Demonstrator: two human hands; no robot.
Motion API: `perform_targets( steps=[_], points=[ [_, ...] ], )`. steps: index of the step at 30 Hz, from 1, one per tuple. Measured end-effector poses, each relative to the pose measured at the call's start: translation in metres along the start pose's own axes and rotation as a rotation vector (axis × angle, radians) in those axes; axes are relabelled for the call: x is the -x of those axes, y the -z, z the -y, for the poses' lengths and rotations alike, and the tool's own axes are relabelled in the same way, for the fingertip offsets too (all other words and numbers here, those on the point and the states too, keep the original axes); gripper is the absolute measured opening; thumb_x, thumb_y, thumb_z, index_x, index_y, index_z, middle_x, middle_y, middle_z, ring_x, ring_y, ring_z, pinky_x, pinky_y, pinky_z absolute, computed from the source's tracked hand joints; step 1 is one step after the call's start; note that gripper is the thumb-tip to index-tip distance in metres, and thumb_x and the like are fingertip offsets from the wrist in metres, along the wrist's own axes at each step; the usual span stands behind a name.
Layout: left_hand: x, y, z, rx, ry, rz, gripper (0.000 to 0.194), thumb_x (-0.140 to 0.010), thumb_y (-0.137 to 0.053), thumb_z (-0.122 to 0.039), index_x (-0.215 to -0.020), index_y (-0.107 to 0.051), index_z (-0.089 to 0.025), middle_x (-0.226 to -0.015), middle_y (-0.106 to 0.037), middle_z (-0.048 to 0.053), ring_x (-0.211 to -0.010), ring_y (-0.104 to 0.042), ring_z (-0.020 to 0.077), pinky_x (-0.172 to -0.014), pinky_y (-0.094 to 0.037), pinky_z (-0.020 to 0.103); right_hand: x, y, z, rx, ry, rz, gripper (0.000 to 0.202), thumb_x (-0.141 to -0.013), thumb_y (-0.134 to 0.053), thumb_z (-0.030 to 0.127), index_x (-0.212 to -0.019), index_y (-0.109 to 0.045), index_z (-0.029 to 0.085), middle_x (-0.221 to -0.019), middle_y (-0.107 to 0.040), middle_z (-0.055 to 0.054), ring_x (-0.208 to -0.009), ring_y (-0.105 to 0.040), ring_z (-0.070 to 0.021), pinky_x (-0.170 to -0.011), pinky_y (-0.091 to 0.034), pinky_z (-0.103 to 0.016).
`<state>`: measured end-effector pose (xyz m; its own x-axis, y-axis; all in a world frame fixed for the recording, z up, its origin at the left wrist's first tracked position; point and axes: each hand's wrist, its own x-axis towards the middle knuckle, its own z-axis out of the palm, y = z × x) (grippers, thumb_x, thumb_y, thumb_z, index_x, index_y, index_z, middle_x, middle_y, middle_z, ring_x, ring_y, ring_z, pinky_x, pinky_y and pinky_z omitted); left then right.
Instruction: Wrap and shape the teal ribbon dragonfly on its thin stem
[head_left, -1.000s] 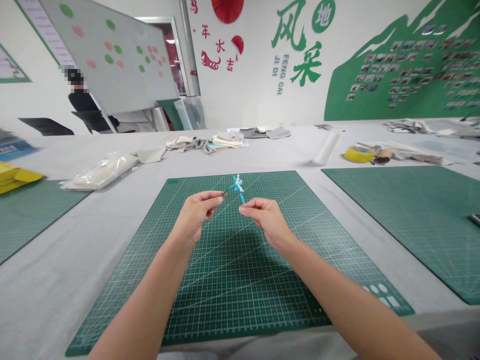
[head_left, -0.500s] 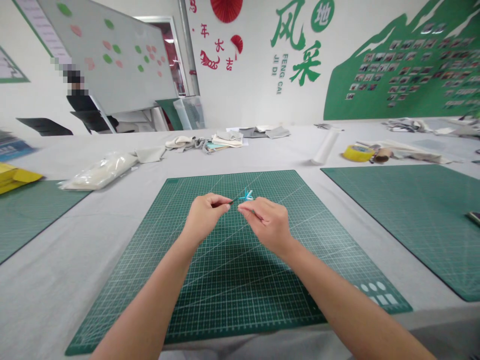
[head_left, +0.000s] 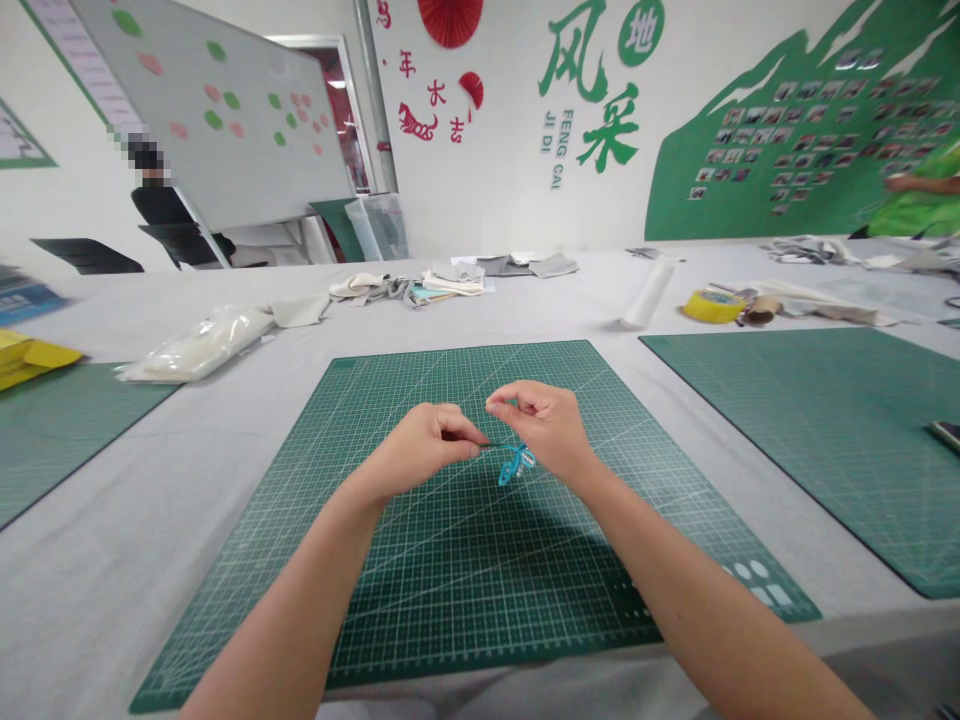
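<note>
Over the green cutting mat (head_left: pixel 420 560), my left hand (head_left: pixel 427 450) pinches the end of a thin dark stem between thumb and fingertips. At the stem's other end hangs a small blue and white looped ornament (head_left: pixel 515 465), which looks like a flower or a butterfly. My right hand (head_left: pixel 546 425) is just above and to the right of the ornament, with thumb and forefinger closed together. Whatever lies between those right fingertips is too fine to make out. Both hands are raised off the mat, and their shadow falls on it.
A second cutting mat (head_left: pixel 795 430) lies to the right, another (head_left: pixel 82 420) to the left. Behind are a plastic-wrapped packet (head_left: pixel 202 345), cloth pieces (head_left: pixel 454 278), a white roll (head_left: pixel 649 292) and yellow tape (head_left: pixel 712 306). One person (head_left: pixel 161 205) sits far left; another's green clothing (head_left: pixel 919 205) shows far right.
My left hand has moved right and down with the stem, and the ornament has turned to hang lower. My right hand has risen slightly. A person in green has appeared at the right.
</note>
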<state>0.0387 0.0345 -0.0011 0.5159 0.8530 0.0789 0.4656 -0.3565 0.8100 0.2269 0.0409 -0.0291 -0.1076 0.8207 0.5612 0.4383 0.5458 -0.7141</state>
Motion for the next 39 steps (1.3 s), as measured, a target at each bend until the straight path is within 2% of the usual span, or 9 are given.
perform_targets(
  steps=[3, 6, 12, 17, 19, 21, 24, 28, 39],
  points=[
    [0.002, 0.002, -0.001, 0.052, 0.008, 0.009, 0.013, -0.074, -0.065, -0.02, -0.077, -0.078, -0.023, -0.075, -0.066, 0.002, -0.069, -0.058, 0.0157, -0.067, -0.043, 0.029, -0.006, 0.003, -0.003, -0.115, -0.159, 0.055, 0.01, -0.078, -0.068, 0.03, -0.073, -0.071, 0.022, -0.048, -0.043, 0.007, -0.048, -0.036, -0.0089, -0.05, -0.028, -0.025],
    [0.003, 0.002, -0.001, 0.097, 0.001, 0.037, 0.013, -0.074, -0.066, -0.021, -0.079, -0.078, -0.023, -0.075, -0.067, 0.003, -0.07, -0.059, 0.0166, -0.067, -0.043, 0.029, -0.01, 0.004, -0.007, -0.249, -0.286, 0.129, 0.014, -0.071, -0.072, 0.033, -0.069, -0.07, 0.02, -0.046, -0.03, 0.009, -0.047, -0.027, -0.008, -0.048, -0.021, -0.025],
    [0.004, 0.001, -0.001, 0.208, 0.054, 0.054, 0.009, -0.074, -0.068, -0.025, -0.076, -0.075, -0.02, -0.074, -0.069, 0.004, -0.072, -0.06, 0.0167, -0.069, -0.043, 0.028, -0.01, 0.001, -0.015, -0.462, -0.476, 0.209, 0.021, -0.064, -0.076, 0.038, -0.068, -0.069, 0.018, -0.046, -0.037, 0.009, -0.046, -0.025, -0.0064, -0.046, -0.017, -0.024],
    [0.003, 0.0, 0.001, 0.268, 0.058, -0.033, 0.009, -0.074, -0.069, -0.027, -0.075, -0.072, -0.018, -0.069, -0.065, 0.001, -0.066, -0.054, 0.0135, -0.064, -0.039, 0.027, -0.008, -0.005, -0.017, -0.608, -0.603, 0.25, 0.023, -0.059, -0.078, 0.035, -0.067, -0.067, 0.015, -0.054, -0.052, 0.004, -0.046, -0.033, -0.0057, -0.045, -0.019, -0.023],
    [0.002, 0.0, 0.002, 0.302, 0.067, -0.08, 0.011, -0.074, -0.07, -0.028, -0.074, -0.072, -0.018, -0.068, -0.063, 0.001, -0.065, -0.052, 0.0129, -0.062, -0.037, 0.026, -0.007, -0.007, -0.018, -0.626, -0.668, 0.252, 0.024, -0.058, -0.078, 0.033, -0.066, -0.066, 0.015, -0.052, -0.051, 0.004, -0.044, -0.031, -0.0054, -0.043, -0.015, -0.023],
    [0.0, 0.0, 0.002, 0.345, 0.086, -0.151, 0.011, -0.072, -0.071, -0.028, -0.073, -0.072, -0.017, -0.067, -0.062, 0.001, -0.064, -0.05, 0.0125, -0.061, -0.036, 0.026, -0.006, -0.01, -0.019, -0.641, -0.72, 0.233, 0.023, -0.057, -0.078, 0.031, -0.066, -0.064, 0.016, -0.046, -0.044, 0.007, -0.041, -0.024, -0.0045, -0.041, -0.01, -0.023],
    [-0.002, -0.001, 0.001, 0.413, 0.135, -0.279, 0.013, -0.069, -0.073, -0.028, -0.076, -0.072, -0.017, -0.065, -0.059, 0.0, -0.057, -0.044, 0.0099, -0.055, -0.032, 0.025, -0.005, -0.013, -0.02, -0.688, -0.747, 0.231, 0.02, -0.057, -0.077, 0.027, -0.066, -0.062, 0.016, -0.043, -0.034, 0.01, -0.039, -0.016, -0.0034, -0.041, -0.006, -0.024],
    [-0.004, 0.0, 0.005, 0.482, 0.188, -0.392, 0.025, -0.068, -0.074, -0.028, -0.091, -0.073, -0.017, -0.056, -0.047, -0.005, -0.049, -0.033, 0.0072, -0.049, -0.024, 0.024, -0.004, -0.013, -0.017, -0.73, -0.737, 0.249, 0.016, -0.059, -0.074, 0.025, -0.065, -0.062, 0.016, -0.044, -0.034, 0.01, -0.039, -0.015, -0.0028, -0.041, -0.004, -0.024],
    [-0.007, 0.001, 0.012, 0.603, 0.254, -0.479, 0.026, -0.062, -0.076, -0.026, -0.083, -0.073, -0.013, -0.053, -0.047, -0.005, -0.048, -0.033, 0.0059, -0.045, -0.021, 0.021, -0.001, -0.016, -0.007, -0.777, -0.764, 0.251, 0.018, -0.057, -0.077, 0.024, -0.062, -0.061, 0.017, -0.046, -0.039, 0.01, -0.04, -0.015, -0.003, -0.042, -0.004, -0.025]
  ],
)
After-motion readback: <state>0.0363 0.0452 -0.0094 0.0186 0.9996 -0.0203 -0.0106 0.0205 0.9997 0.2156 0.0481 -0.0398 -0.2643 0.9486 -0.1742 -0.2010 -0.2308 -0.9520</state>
